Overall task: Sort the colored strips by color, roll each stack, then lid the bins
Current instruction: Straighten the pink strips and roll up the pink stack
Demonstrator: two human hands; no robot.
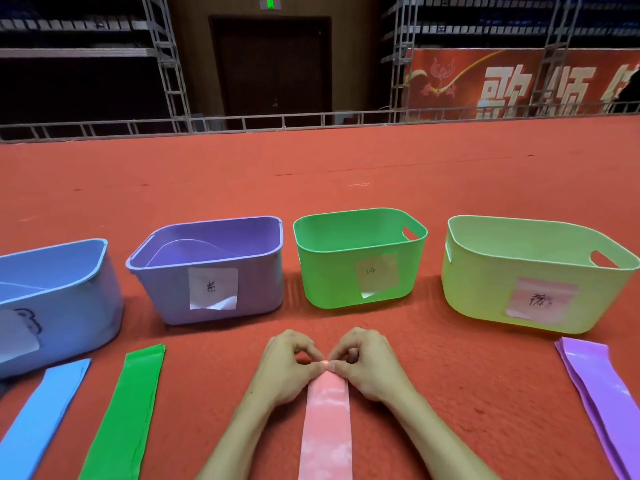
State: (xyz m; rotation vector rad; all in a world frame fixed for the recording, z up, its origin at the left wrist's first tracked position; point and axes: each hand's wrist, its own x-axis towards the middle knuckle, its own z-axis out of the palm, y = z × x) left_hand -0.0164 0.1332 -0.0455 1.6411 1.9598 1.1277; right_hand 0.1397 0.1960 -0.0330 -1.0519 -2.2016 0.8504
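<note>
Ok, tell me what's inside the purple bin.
Inside the purple bin lies a curved purple piece, perhaps its lid, tilted up. Nothing else shows, but the bin's front wall hides the floor nearest it.

White label (213, 288) on purple bin (162, 289): handwritten 紫. Pale label (377, 273) on green bin (329, 271): faint marks, approx. "14". Pink label (541, 300) on yellow-green bin (478, 282): scribbled char, illegible. Worn label (19, 336) on blue bin (76, 299): black squiggle, unreadable. Red banner (450, 81) at back: big white 歌颂, next char cut off. Green sign (270, 4) over door (273, 64): too small to read.
</note>
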